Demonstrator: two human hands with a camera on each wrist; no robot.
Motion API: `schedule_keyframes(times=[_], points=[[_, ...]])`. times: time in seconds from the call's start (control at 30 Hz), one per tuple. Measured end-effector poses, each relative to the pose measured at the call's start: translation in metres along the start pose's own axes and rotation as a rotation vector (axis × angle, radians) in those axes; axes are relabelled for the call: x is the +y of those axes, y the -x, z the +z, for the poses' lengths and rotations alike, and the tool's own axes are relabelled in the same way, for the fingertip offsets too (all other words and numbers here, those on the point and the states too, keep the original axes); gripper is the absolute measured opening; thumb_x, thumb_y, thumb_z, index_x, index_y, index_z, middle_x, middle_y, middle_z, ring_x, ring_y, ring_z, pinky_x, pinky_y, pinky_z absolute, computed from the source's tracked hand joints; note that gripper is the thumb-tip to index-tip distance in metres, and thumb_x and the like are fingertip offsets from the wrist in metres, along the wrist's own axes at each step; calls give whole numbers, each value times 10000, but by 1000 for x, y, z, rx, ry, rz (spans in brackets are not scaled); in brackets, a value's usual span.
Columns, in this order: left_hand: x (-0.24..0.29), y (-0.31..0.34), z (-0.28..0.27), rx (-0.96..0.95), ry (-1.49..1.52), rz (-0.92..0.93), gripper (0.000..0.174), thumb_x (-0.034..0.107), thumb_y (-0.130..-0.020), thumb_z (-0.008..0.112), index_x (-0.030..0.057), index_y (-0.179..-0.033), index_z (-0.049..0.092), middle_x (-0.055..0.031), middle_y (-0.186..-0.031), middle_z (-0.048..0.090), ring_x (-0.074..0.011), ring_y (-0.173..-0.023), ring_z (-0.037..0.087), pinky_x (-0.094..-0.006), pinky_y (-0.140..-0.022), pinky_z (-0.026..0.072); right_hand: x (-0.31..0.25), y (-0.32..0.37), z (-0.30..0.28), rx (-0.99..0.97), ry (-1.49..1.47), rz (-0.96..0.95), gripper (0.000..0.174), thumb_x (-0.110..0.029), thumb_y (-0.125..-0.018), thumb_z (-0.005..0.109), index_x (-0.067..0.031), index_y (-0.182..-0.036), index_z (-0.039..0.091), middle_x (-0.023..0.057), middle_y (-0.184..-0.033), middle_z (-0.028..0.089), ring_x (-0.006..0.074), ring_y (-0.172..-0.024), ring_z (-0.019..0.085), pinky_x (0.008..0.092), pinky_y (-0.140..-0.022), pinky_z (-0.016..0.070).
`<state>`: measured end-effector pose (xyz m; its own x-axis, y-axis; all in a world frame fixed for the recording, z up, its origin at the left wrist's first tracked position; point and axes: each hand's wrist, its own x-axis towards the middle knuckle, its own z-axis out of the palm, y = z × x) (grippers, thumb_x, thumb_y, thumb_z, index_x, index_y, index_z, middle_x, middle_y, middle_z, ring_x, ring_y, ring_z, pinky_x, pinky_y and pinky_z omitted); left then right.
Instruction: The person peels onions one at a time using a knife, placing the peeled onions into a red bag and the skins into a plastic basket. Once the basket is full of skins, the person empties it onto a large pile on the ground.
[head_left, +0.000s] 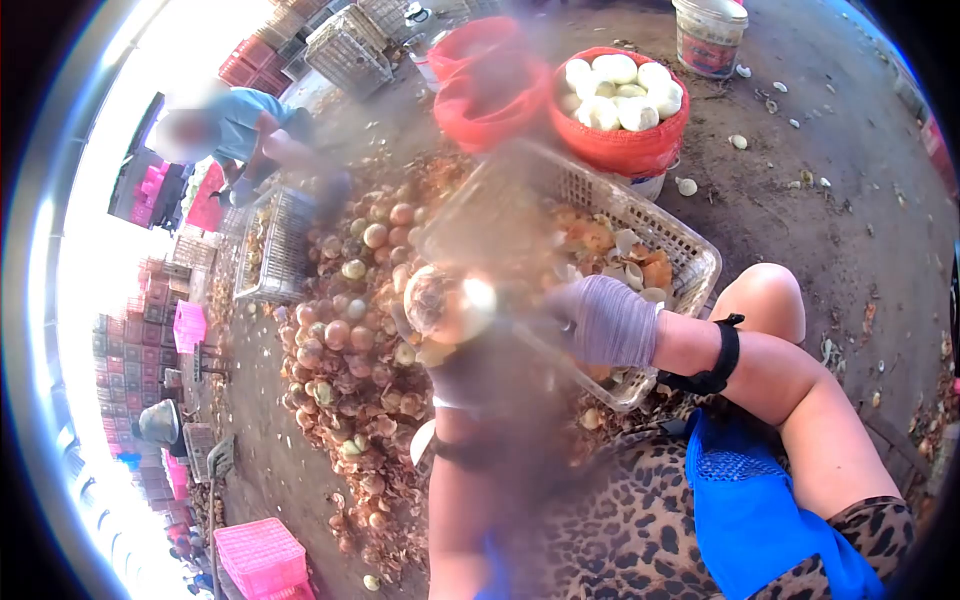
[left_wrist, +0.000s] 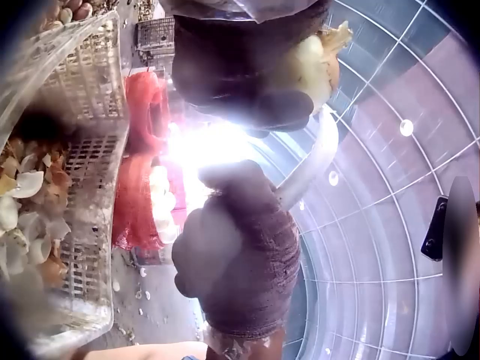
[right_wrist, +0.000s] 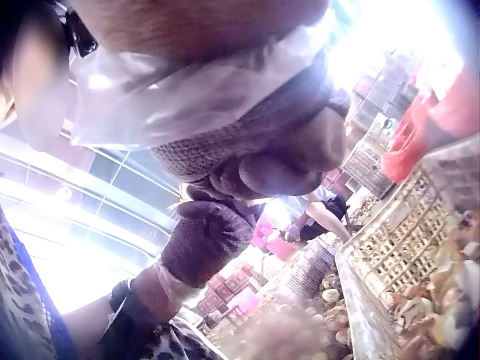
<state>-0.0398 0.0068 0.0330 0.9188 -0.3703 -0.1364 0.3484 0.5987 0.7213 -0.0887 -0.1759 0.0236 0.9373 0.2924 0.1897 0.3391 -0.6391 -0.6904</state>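
Observation:
My gloved left hand (head_left: 462,375) holds an onion (head_left: 432,302), partly brown-skinned and partly pale, over the heap in front of me. In the left wrist view the onion (left_wrist: 309,66) shows its dry, frayed end between the fingers. My right hand (head_left: 612,322), in a knitted glove, is level with it on the right. Its fingers curl round the handle of a knife, and the pale curved blade (left_wrist: 313,159) reaches up to the onion's underside. The handle is hidden inside the fist (left_wrist: 244,255). A blurred patch covers part of the left hand in the head view.
A plastic crate (head_left: 700,255) with peels stands beyond the right hand. Behind it, a red-lined bucket (head_left: 640,150) holds peeled onions. Unpeeled onions (head_left: 345,335) lie heaped at left, near another crate (head_left: 285,245). A person (head_left: 240,125) bends at the upper left; a pink crate (head_left: 262,555) sits lower left.

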Motion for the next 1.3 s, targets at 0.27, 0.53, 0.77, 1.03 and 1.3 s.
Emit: schedule_keyframes(times=[0.27, 0.53, 0.77, 1.03, 1.3], points=[[-20, -21, -44, -17, -1041, 627, 301, 286, -827, 606, 52, -1011, 651, -36, -922, 682, -157, -755, 657, -279, -693, 535, -1, 1, -6, 3, 17, 19, 170, -235, -770, 589, -68, -765, 615, 175, -669, 616, 362, -648, 624, 440, -607, 486], [-8, -14, -32, 72, -2119, 803, 299, 359, -825, 597, 177, -1055, 656, -2, -933, 677, -169, -869, 649, -280, -725, 526, 2, -6, -5, 39, 160, 125, 168, -228, -757, 625, -61, -768, 630, 177, -678, 612, 370, -642, 615, 441, -572, 475], [1, 6, 14, -32, -160, 267, 739, 573, -849, 533, 91, -1378, 351, -110, -1239, 502, -246, -1150, 506, -427, -868, 523, 8, -1, -1, 104, 96, 57, 220, -269, -768, 635, -56, -719, 613, 193, -647, 600, 382, -598, 605, 453, -527, 469], [-1, 28, 45, -33, -62, -23, 688, 539, -735, 660, 5, -1144, 514, -130, -1064, 560, -233, -947, 582, -341, -798, 516, 1, -5, -6, 22, 211, 129, 211, -258, -772, 606, -56, -723, 640, 182, -660, 620, 366, -623, 628, 437, -572, 497], [-4, 29, 43, -193, 518, -217, 736, 656, -774, 543, 11, -1127, 526, -143, -1071, 574, -259, -936, 591, -387, -799, 517, 16, -9, 0, 15, 275, 126, 276, -334, -738, 639, -61, -696, 635, 178, -646, 613, 360, -621, 630, 434, -557, 497]])
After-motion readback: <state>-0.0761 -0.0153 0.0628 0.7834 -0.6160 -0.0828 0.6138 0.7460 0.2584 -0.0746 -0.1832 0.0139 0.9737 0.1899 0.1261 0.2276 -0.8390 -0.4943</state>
